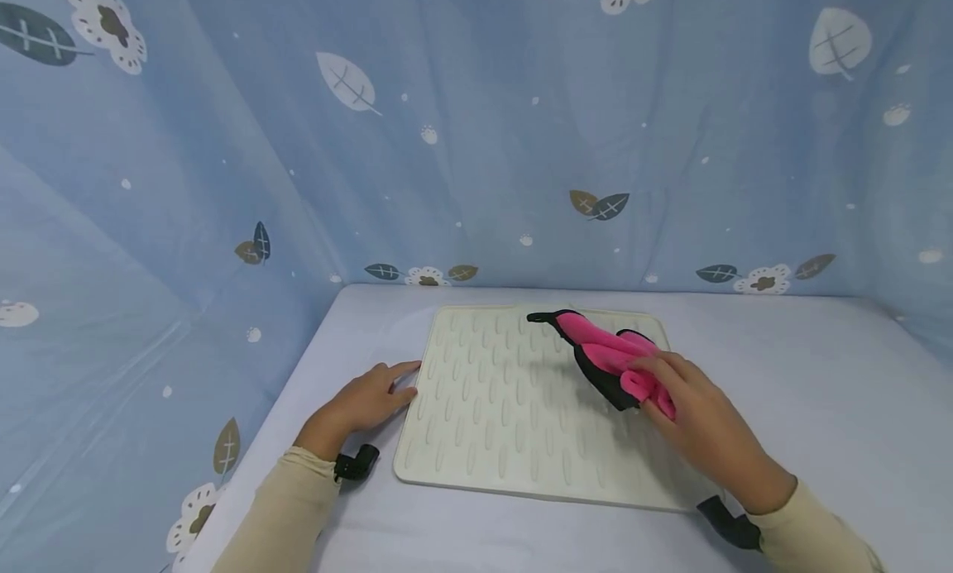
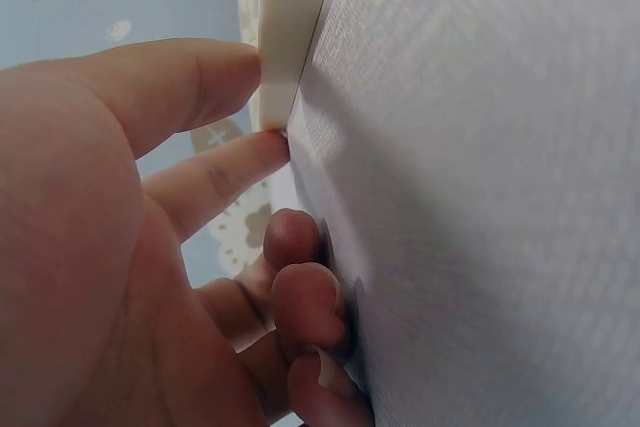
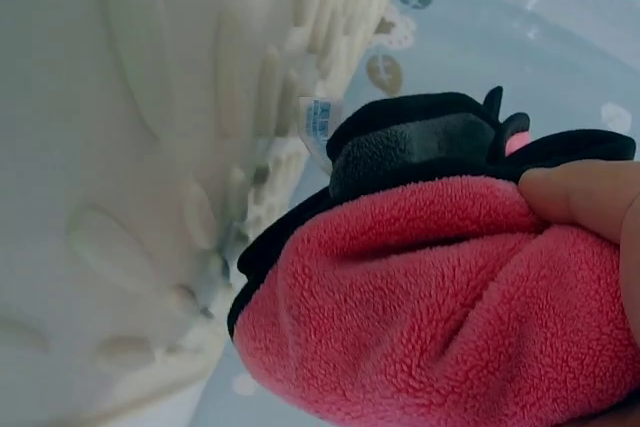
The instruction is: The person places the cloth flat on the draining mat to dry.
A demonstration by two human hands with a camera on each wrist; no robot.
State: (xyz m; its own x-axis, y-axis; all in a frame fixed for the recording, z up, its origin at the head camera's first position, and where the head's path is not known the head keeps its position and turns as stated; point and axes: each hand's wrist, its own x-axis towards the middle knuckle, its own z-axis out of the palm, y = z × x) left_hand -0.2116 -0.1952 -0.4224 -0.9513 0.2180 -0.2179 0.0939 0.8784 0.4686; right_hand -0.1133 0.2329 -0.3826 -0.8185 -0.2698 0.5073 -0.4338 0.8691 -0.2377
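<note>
Pinching the likely light, floppy pink cloth (image 1: 605,356) above the mat (image 1: 476,391), my right grip (image 1: 703,416) is holding bunched folds, probably its surest spot; my loose left grip (image 1: 368,399) is touching the mat's edge.

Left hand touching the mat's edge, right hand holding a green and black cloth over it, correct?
Not green: the head view shows the right hand holding a pink and black cloth over the mat; the left hand touches its edge.

The tag (image 3: 319,121) on the pink cloth (image 3: 420,297) bears unreadable blue print.
</note>
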